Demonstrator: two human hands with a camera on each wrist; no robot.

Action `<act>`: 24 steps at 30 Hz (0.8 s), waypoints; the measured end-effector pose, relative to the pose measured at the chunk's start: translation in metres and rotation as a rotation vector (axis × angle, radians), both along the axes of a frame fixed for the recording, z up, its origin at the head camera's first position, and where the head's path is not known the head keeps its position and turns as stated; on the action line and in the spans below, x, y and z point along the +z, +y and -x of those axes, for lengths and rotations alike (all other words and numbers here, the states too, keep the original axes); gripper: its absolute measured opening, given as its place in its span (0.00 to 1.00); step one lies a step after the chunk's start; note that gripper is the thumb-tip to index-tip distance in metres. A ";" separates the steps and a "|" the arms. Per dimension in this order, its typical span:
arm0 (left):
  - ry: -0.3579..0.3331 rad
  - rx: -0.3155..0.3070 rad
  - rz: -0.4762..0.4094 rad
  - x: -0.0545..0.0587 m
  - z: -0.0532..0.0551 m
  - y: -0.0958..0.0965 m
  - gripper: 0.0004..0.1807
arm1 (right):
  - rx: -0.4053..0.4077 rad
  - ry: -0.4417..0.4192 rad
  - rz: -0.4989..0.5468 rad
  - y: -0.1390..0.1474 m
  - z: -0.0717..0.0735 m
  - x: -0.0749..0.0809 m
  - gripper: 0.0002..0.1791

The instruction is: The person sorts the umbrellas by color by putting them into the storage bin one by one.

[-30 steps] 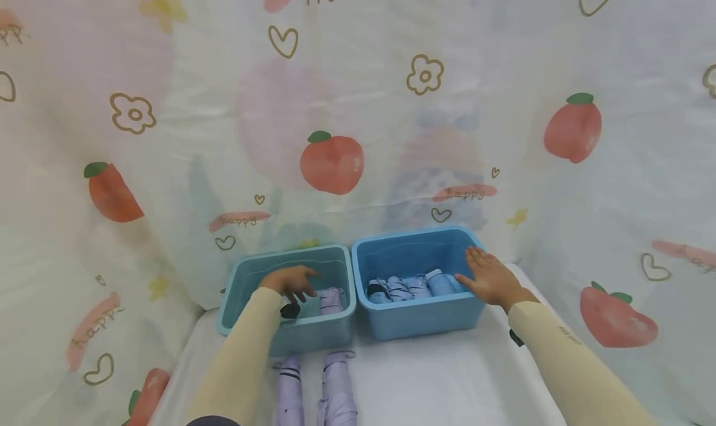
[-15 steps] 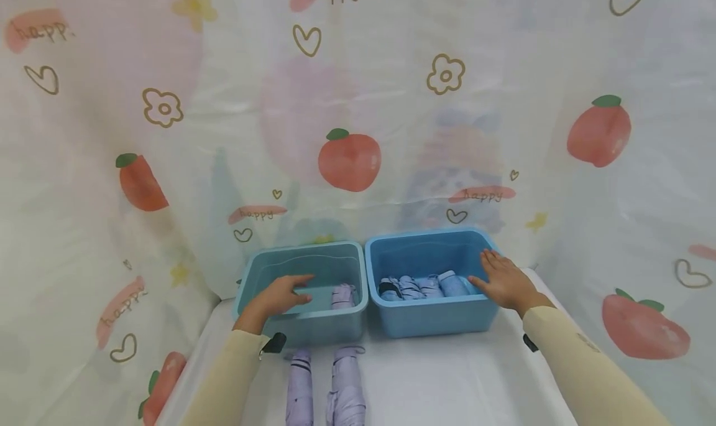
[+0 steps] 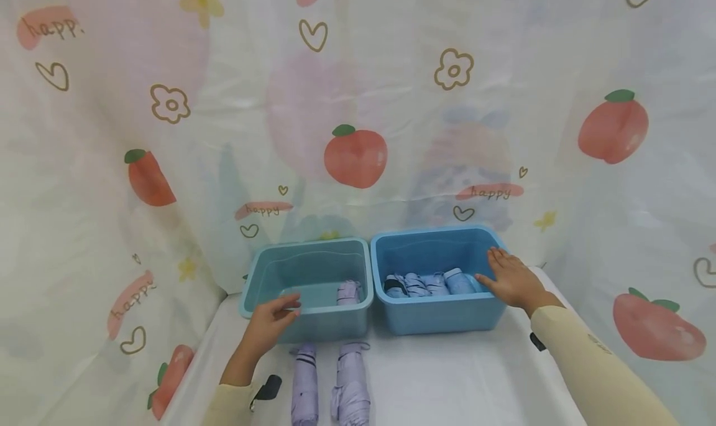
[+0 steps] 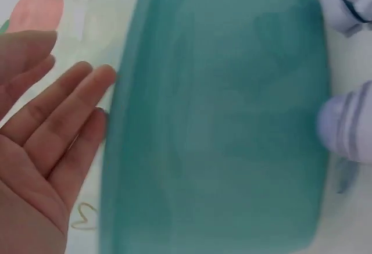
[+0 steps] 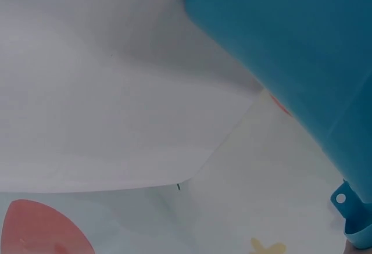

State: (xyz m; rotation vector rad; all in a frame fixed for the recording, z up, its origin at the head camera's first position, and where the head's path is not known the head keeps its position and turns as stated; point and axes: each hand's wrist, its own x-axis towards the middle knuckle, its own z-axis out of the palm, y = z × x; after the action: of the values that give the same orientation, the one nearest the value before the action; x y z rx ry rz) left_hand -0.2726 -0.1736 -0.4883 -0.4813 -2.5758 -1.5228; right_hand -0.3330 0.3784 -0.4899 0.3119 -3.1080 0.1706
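Note:
My left hand is at the front left of the teal bin, fingers loosely extended and holding nothing. In the left wrist view, the fingertips lie right beside the rim; I cannot tell whether they touch. Inside that bin is a purple folded umbrella. Two more purple umbrellas, the left one and the right one, lie on the table before it. My right hand, fingers straight, rests at the right rim of the blue bin, which holds several blue folded umbrellas.
A white cloth covers the table. Behind the bins hangs a printed curtain, with more of it at both sides. The two bins stand side by side, almost touching. A bracket shows on the blue bin in the right wrist view.
My left hand has drawn back out of the teal bin toward me, down and left past its front rim. My right hand stays at the blue bin. The head view has shifted slightly.

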 end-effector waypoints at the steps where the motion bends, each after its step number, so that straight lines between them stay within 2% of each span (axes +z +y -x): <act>1: 0.005 0.014 -0.010 -0.004 -0.004 0.000 0.18 | -0.001 0.000 0.001 0.000 0.000 0.001 0.50; 4: 0.016 0.054 0.044 -0.018 -0.013 -0.001 0.17 | 0.000 -0.002 0.001 -0.001 0.001 0.001 0.50; 8: -0.011 0.022 0.161 -0.040 -0.023 -0.005 0.17 | -0.003 0.003 -0.001 -0.001 0.000 0.001 0.50; 13: -0.130 -0.078 0.223 -0.067 -0.034 -0.017 0.19 | 0.005 0.001 0.007 -0.001 0.000 -0.001 0.49; 19: -0.337 -0.088 0.360 -0.088 -0.044 -0.027 0.22 | 0.017 0.002 0.002 0.001 0.002 0.000 0.50; 22: -0.432 -0.107 0.374 -0.096 -0.051 -0.027 0.25 | 0.015 0.004 0.003 0.002 0.002 0.000 0.51; 24: -0.451 -0.126 0.356 -0.101 -0.055 -0.025 0.26 | 0.013 0.007 0.004 0.002 0.001 0.000 0.51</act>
State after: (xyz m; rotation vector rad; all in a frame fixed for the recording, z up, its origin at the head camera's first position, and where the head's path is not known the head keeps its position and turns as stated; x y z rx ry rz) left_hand -0.2178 -0.1985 -0.5894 -0.3697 -3.2517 -1.3327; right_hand -0.3342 0.3801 -0.4901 0.3319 -3.0986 0.1755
